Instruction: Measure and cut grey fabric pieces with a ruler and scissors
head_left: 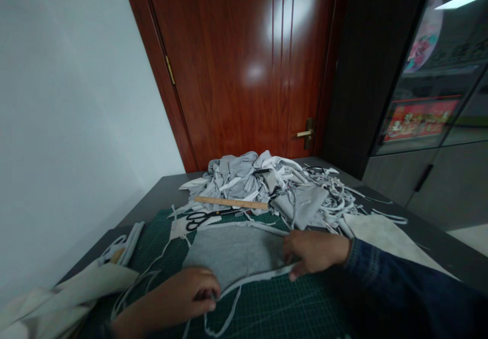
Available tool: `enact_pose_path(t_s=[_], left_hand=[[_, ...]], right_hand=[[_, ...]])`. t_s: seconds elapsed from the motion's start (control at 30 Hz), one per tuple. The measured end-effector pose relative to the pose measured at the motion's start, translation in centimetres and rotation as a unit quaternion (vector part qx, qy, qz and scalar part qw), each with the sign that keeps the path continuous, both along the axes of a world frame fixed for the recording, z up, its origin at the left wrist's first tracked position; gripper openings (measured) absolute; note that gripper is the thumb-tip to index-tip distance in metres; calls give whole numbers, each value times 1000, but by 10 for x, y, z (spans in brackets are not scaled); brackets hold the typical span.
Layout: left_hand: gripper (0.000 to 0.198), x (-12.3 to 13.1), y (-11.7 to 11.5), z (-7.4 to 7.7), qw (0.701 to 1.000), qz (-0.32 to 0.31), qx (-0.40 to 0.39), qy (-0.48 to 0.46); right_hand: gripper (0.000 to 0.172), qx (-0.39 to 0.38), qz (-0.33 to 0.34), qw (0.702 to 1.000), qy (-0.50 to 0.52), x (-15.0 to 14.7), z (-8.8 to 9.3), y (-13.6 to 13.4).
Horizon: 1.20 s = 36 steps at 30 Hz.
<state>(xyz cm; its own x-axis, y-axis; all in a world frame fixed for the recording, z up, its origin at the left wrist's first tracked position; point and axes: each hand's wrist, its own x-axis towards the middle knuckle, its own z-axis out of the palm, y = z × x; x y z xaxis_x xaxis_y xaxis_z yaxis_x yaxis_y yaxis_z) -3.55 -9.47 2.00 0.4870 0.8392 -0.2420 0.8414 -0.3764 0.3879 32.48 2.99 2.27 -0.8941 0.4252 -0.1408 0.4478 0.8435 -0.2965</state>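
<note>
A grey fabric piece point(229, 252) lies flat on a green grid cutting mat point(274, 303), with a paler strip point(247, 229) running along its curved edges. My left hand point(186, 290) grips the fabric's lower tip, where the strip trails off loose toward the bottom of the view. My right hand point(312, 252) pinches the fabric's right edge between fingers and thumb. Black-handled scissors point(202, 218) rest beyond the fabric on the mat's far part, and a wooden ruler point(231, 203) lies across the foot of a heap of grey and white fabric scraps point(259, 181).
Folded off-white cloth point(72, 293) fills the lower left corner, and a beige fabric sheet point(385, 240) lies at the right. The dark table point(160, 194) ends against a white wall and a red-brown wooden door point(229, 64). Dark cabinets stand at the right.
</note>
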Motion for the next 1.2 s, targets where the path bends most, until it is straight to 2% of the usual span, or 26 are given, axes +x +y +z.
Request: enact_pose_path(t_s=[0.07,0.17,0.27,0.33,0.43,0.5,0.6,0.7,0.8,0.87,0.97,1.07,1.13,1.2], left_hand=[[19,0,6,5,999,14,-11,-28],[28,10,31,4,994,88,58,-36],[36,27,64,-11,979,145,142,-22],[41,37,80,-26,972,164,168,-3],[52,45,93,-47,963,196,182,28],[59,45,94,-57,952,243,180,56],[69,39,93,-63,934,308,158,92],[80,29,93,-64,931,325,130,106],[87,22,90,-59,931,329,119,107],[82,18,83,-51,935,318,121,99],[61,7,63,-33,966,228,111,57],[42,-11,38,-17,991,111,71,8],[33,-22,25,-13,995,73,65,-1],[22,-29,18,-14,995,64,76,4]], right_hand=[[24,33,-59,996,64,-20,-4,-1],[32,90,-99,985,109,-68,-28,-7],[35,145,-132,976,95,-111,-54,-16],[39,162,-162,968,96,-127,-64,-21],[46,176,-221,954,104,-127,-72,-20],[53,163,-259,945,112,-117,-77,-14],[68,125,-307,937,110,-99,-85,-4],[83,101,-316,938,98,-83,-89,3],[91,99,-303,943,98,-75,-87,6],[89,118,-299,941,105,-73,-84,4],[68,161,-253,943,144,-73,-77,-5],[36,161,-145,957,193,-77,-70,-22],[21,141,-76,966,201,-85,-68,-36],[20,126,-32,971,202,-99,-68,-48]])
